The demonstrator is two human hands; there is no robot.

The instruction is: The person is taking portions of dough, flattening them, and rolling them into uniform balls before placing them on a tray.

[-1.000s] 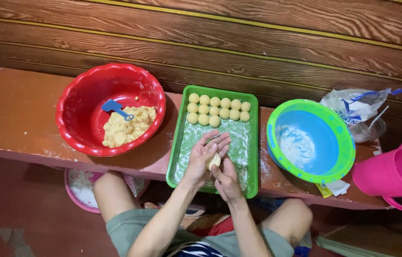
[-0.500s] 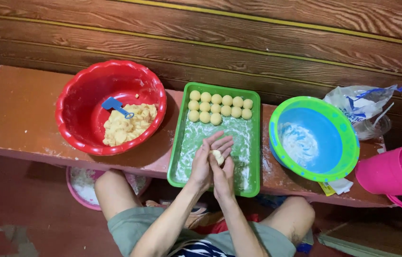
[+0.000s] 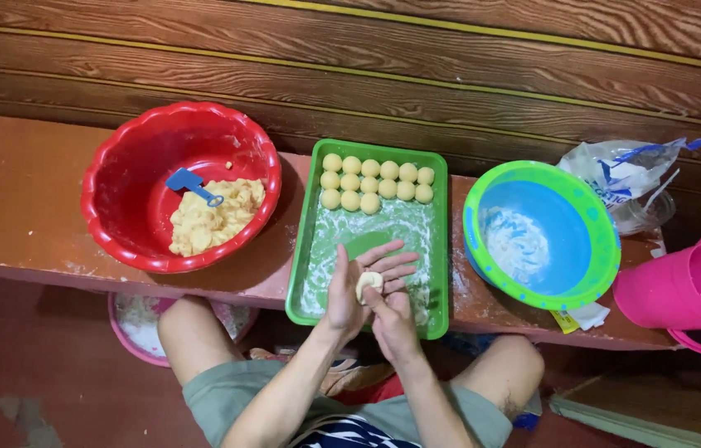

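1. Centrally, a small pale dough piece (image 3: 368, 284) lies in the palm of the left hand (image 3: 358, 286), whose fingers are spread and point toward 2 o'clock.
2. The right hand (image 3: 394, 322) sits just at 5 o'clock of the left, its fingertips pressing on the dough piece; both hands hover over the near half of the green tray (image 3: 309, 274).
3. The tray's floor is dusted with white flour, and finished dough balls (image 3: 377, 182) stand in three rows at its 12 o'clock end, touching one another.
4. At 9 o'clock of the tray stands a red basin (image 3: 126, 216) holding a heap of yellow dough (image 3: 213, 217) with a blue scoop (image 3: 189, 184) resting against it.
5. At 3 o'clock of the tray is a blue bowl with a green rim (image 3: 607, 249), a smear of flour inside.
6. A crumpled plastic bag (image 3: 616, 178) lies at 1 o'clock of that bowl, and a pink jug (image 3: 690, 294) stands at its 4 o'clock.
7. All of these rest on a reddish wooden bench (image 3: 19, 207); the person's knees show beneath its near edge.
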